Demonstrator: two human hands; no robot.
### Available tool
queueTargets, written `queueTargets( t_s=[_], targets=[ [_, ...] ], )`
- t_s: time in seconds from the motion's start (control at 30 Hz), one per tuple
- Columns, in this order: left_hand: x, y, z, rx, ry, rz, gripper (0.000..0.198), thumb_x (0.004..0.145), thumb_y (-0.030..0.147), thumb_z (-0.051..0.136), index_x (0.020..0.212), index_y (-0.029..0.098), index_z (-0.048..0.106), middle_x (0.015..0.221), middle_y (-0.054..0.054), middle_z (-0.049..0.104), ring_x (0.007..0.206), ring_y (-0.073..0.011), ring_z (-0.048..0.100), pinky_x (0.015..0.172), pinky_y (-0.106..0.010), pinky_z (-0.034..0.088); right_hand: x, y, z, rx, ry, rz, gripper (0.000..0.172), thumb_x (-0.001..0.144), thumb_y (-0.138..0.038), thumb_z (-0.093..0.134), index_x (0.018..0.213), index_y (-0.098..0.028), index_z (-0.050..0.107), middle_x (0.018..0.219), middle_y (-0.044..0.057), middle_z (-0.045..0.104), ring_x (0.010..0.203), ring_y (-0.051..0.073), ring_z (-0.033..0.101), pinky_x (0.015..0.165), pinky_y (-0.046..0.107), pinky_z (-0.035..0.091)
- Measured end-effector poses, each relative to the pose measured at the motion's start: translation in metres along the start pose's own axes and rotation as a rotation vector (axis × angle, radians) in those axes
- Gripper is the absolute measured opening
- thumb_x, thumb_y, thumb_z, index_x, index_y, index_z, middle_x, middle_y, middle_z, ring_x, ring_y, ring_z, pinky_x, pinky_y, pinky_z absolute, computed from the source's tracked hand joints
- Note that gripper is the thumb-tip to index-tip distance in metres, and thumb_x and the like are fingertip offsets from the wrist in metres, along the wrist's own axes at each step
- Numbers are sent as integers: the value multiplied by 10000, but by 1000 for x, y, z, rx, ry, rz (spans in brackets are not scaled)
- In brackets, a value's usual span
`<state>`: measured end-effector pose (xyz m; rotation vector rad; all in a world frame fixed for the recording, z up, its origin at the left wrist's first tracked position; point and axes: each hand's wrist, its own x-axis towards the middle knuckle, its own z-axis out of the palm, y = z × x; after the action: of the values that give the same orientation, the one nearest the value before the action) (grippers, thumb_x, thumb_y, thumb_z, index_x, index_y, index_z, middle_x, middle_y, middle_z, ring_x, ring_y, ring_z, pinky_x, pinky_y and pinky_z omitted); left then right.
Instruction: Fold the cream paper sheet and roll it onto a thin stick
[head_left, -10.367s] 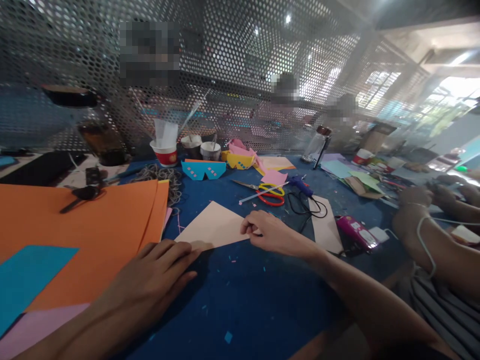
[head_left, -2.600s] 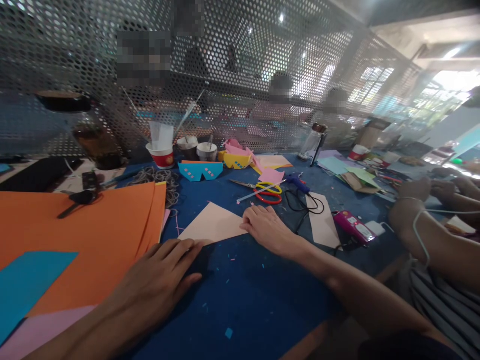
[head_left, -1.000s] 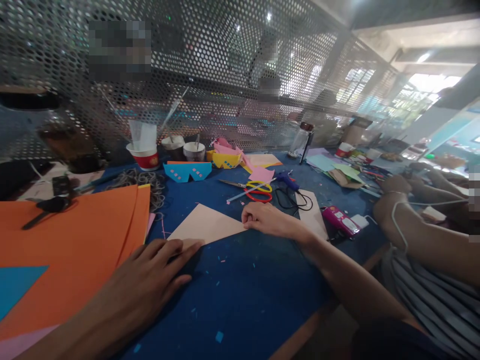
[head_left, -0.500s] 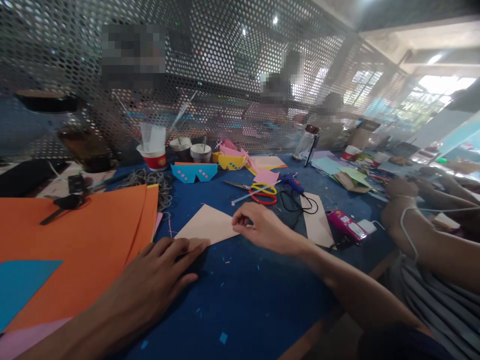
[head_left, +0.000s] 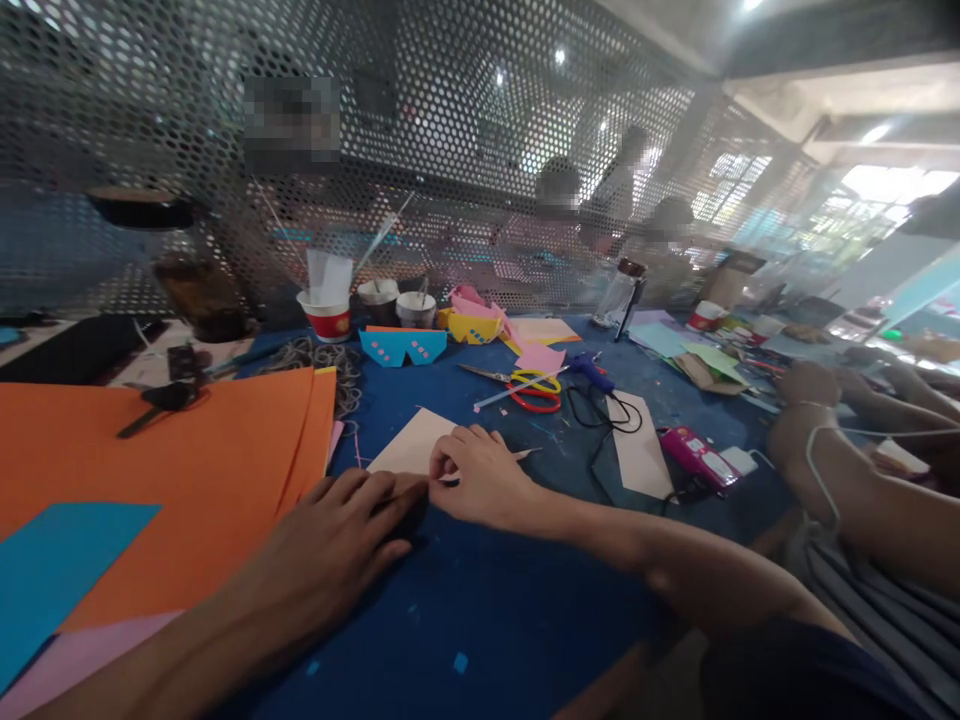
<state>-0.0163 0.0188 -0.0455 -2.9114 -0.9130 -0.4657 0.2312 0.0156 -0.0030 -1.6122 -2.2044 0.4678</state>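
A sheet of pale peach paper (head_left: 411, 443) lies on the blue table, partly covered by both hands. My left hand (head_left: 352, 525) rests at its near left edge, open, its fingers stretched out and pressing on the paper. Close beside those fingertips, my right hand (head_left: 484, 478) is closed in a pinch at the paper's near edge, with thumb and forefinger together. Past the right knuckles a pale pointed tip shows, likely the paper's corner. Beyond the hands lie scissors (head_left: 536, 391) with red and yellow handles and a blue glue gun (head_left: 592, 372).
Large orange paper sheets (head_left: 225, 470) and a blue sheet (head_left: 82, 560) lie at left. Paper masks in blue (head_left: 403, 346) and yellow (head_left: 472, 327) stand at the back near paper cups (head_left: 327, 320). A purple box (head_left: 697, 458) sits at right, by another person's arm (head_left: 847, 480).
My right hand has slid left along the paper's near edge, from its right corner to beside my left fingertips. My left hand stays on the paper. The view has shifted slightly.
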Motion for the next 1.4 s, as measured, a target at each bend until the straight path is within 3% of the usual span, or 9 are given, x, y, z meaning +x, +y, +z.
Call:
queueTargets(
  t_s=[0.4,0.6,1.4],
  targets=[
    [-2,-3,2,3,56,36,530,1193,482,369,1686,320,477,1247,-87,739,1060,-295,633,912,-450,469,2,-2,1,-31,-22,7,45,911,-239,742,916,-223,700,1069,40,730,1059,249,588,932,410,366],
    [-3,-4,3,-23,57,18,483,1189,506,391,1592,324,586,1254,-81,742,1092,-290,630,941,-434,448,0,7,-1,-12,-20,20,58,929,-255,756,939,-226,706,1066,32,723,1064,242,585,916,394,353],
    [-3,-6,3,-44,44,-2,537,1175,564,403,1670,378,499,1266,-64,752,1108,-289,639,956,-412,456,-22,46,-36,-18,-11,198,132,857,-106,691,916,-223,674,1035,19,724,1034,231,601,885,368,324]
  ],
)
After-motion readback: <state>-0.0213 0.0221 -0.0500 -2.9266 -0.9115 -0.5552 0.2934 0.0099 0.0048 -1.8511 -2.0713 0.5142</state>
